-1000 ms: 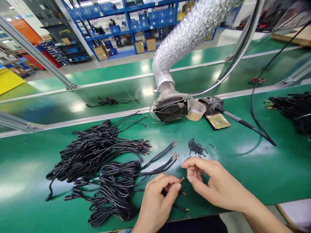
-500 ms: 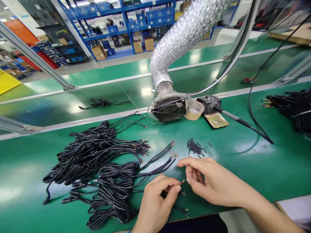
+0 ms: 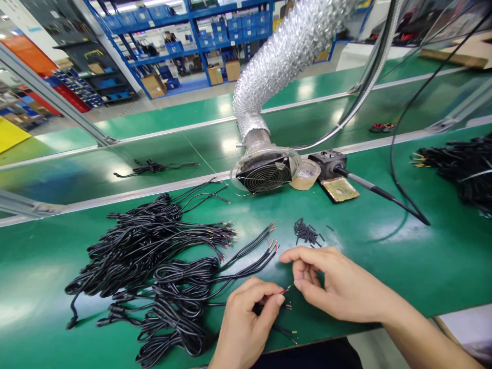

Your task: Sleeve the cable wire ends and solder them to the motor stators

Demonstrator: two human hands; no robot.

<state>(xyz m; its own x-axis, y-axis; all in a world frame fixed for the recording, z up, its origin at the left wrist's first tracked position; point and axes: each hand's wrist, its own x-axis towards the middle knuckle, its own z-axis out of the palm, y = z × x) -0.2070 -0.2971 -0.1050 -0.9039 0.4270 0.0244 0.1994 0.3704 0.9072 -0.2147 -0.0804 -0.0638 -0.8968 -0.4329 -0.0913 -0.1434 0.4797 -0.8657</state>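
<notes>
My left hand (image 3: 249, 320) is closed, thumb and index finger pinching a thin cable end (image 3: 285, 291) whose red wire and bare tip stick out to the right. Just beside that tip is my right hand (image 3: 326, 282). Its index finger reaches out, apart from the thumb, and the other fingers curl in; I see nothing held there. Under and beside my left hand, more stripped cable ends (image 3: 290, 333) lie on the green bench. Left of it are coiled black cables (image 3: 180, 307). Short black tube pieces (image 3: 306, 231) lie scattered beyond my right hand.
A larger pile of black cables (image 3: 130, 243) spreads at the left. At the back stand a fume extractor fan (image 3: 265, 177) on a silver duct (image 3: 277, 66), a tape roll (image 3: 305, 174) and a soldering iron (image 3: 365, 183) in its stand. Another cable bundle (image 3: 461, 169) lies far right.
The whole view has shifted slightly. Both hands keep nearly the same pose, with the cable end still in my left fingers and its tip near my right thumb.
</notes>
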